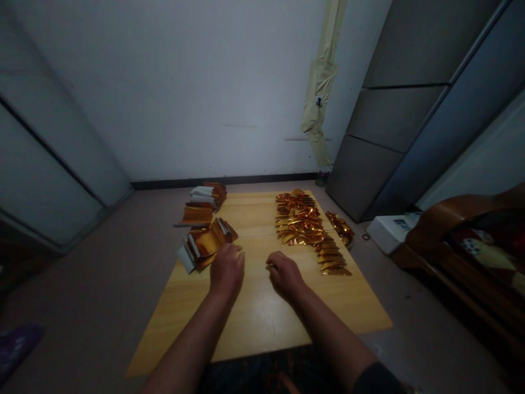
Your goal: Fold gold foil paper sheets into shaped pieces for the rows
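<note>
**Left hand [226,271] curled at the gold foil packets [207,243]**

Here's the left hand, knuckles up, fingers curled down against the near edge of that heap at centre left. It's half closed, and from up here I cannot tell whether anything is pinched under it. The right hand [285,275] sits just beside it, also curled, with nothing showing in its grip, near the lower end of a long gold foil row [299,221] filling the right half of the board. Both are over a pale wooden board [262,323]. Farther up on the left sits a stack of white-edged packets [208,196]. Off the board's right edge, more gold foil [340,230] lies on the grey floor [82,284], a rubber band [365,237] nearby. Beyond that: a white wall [184,93], a hanging pale yellow cloth [320,82], a grey metal cabinet [404,109] at upper right, and a white box [389,232] beside a wooden chair [455,241].
</note>
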The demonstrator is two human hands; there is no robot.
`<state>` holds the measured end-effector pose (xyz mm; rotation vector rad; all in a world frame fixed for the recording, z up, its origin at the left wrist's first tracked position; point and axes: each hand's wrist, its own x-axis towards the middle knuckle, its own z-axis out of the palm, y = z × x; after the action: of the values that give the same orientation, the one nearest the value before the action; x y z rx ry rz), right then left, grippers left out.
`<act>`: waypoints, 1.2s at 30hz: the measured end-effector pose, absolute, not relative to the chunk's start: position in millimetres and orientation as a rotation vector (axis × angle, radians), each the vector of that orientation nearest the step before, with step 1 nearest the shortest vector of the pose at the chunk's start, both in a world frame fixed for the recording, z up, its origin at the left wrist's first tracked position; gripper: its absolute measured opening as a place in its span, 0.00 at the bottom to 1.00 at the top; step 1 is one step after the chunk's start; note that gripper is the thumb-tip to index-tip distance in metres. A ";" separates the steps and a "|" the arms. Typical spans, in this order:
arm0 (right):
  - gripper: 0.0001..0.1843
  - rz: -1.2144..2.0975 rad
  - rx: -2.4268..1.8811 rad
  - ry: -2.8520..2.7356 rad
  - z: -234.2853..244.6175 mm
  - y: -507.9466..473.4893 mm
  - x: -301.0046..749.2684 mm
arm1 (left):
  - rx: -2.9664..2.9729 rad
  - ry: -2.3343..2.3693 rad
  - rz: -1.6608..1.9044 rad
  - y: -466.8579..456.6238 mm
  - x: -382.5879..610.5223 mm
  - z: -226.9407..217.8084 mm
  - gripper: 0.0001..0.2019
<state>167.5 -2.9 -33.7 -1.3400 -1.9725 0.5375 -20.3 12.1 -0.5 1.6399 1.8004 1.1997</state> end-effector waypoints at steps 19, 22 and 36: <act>0.10 0.414 -1.393 -2.052 -44.5 -3.1 162.0 | 1.575 2.349 0.782 87.8 -48.8 -14.2 0.15; 0.10 0.421 -1.369 -2.040 -45.7 -3.2 162.2 | 1.571 2.374 0.770 91.1 -50.5 -19.5 0.14; 0.11 0.484 -1.367 -1.971 -46.3 -1.3 162.4 | 1.464 2.419 1.024 80.5 -51.6 -31.9 0.12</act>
<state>162.4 -1.3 -46.3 -1.3669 -1.9708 0.4835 -51.6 80.5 -31.9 1.4642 2.4187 1.0236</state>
